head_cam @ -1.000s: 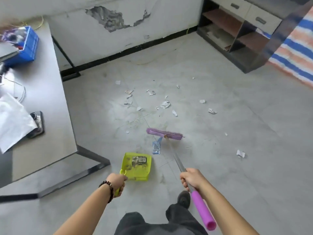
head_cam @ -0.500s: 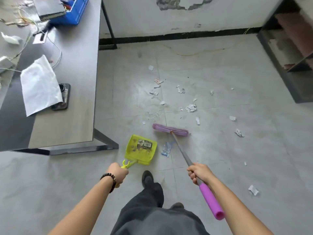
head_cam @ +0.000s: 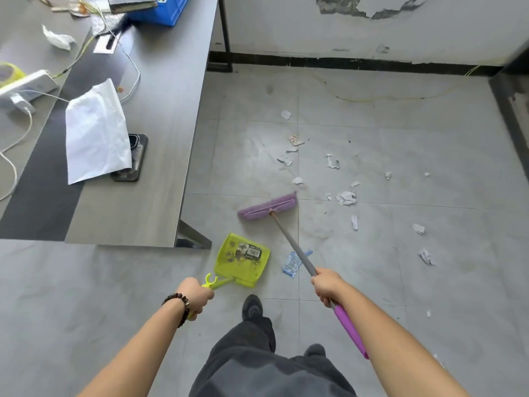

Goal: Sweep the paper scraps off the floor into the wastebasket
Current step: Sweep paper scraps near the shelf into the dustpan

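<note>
My right hand (head_cam: 327,284) grips the grey shaft of a broom whose purple head (head_cam: 267,207) rests on the floor ahead of me. My left hand (head_cam: 196,294) holds the handle of a yellow-green dustpan (head_cam: 242,259) that lies flat on the tiles, with a labelled scrap inside it. White paper scraps (head_cam: 346,198) lie scattered beyond and to the right of the broom head. A blue wrapper (head_cam: 291,264) lies between the dustpan and the broom shaft. No wastebasket is in view.
A grey desk (head_cam: 160,156) stands to the left with its metal leg (head_cam: 194,234) close to the dustpan; on it lie a white sheet, a phone, cables and a blue bin. A wall with black skirting (head_cam: 357,63) closes the far side. A dark cabinet edge (head_cam: 512,116) is at right.
The view has swung left and I have stepped forward. The broom head has moved left and tilted, and the dustpan has shifted with my left hand toward the desk leg.
</note>
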Demonstrator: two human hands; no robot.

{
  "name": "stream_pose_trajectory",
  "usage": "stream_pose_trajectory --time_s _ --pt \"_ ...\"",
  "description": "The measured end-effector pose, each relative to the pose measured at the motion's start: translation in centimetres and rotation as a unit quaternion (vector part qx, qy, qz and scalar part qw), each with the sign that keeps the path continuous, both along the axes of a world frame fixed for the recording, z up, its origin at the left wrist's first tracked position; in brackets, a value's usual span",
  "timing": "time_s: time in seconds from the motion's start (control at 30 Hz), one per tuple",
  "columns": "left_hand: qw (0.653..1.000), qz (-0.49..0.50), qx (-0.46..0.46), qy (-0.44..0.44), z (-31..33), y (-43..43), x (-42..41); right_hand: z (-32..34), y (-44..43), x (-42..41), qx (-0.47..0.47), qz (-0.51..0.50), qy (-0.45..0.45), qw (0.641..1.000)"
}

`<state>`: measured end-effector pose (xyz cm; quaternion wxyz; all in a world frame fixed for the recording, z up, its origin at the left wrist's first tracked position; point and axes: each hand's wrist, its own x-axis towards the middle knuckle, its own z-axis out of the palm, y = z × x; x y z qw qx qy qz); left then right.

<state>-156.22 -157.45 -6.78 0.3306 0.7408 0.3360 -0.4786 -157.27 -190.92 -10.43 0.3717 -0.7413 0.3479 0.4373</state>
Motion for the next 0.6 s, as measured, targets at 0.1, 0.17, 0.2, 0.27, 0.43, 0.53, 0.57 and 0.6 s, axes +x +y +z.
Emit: stream_pose_trajectory --time_s 0.1,0.17,0.2,0.27,0.43,0.53,0.57,0.6 --pt "1.000 0.002 0.011 -0.003 1.0 -1.3 -0.6 0.7 -3.8 -4.0 -0.002 0.034 0.023 0.999" --pt "1.000 0.016 0.016 0.001 2.0 -2.6 -1.0 1.6 -7.0 -6.9 -0.019 0.061 0.025 0.998" --pt "1.000 0.011 0.027 -0.007 2.5 -3.3 -1.2 2.1 -8.5 -8.3 -0.026 0.076 0.021 0.997" --pt "0.998 -0.006 0.050 -0.033 2.9 -4.5 -1.7 3.0 -11.0 -10.8 -0.034 0.107 0.007 0.994" --pt "0.995 -0.035 0.077 -0.057 3.4 -7.4 -4.4 4.5 -14.5 -15.2 -0.038 0.078 -0.021 0.996" --pt "0.989 -0.084 0.092 -0.076 3.7 -8.7 -6.8 4.5 -16.3 -16.6 -0.025 0.000 -0.024 0.999" --pt "0.988 -0.096 0.093 -0.074 3.8 -9.0 -7.5 4.4 -16.6 -16.8 -0.020 -0.027 -0.028 0.999" --pt "0.987 -0.108 0.093 -0.068 4.0 -9.4 -8.3 4.2 -16.8 -17.0 -0.015 -0.050 -0.033 0.998"
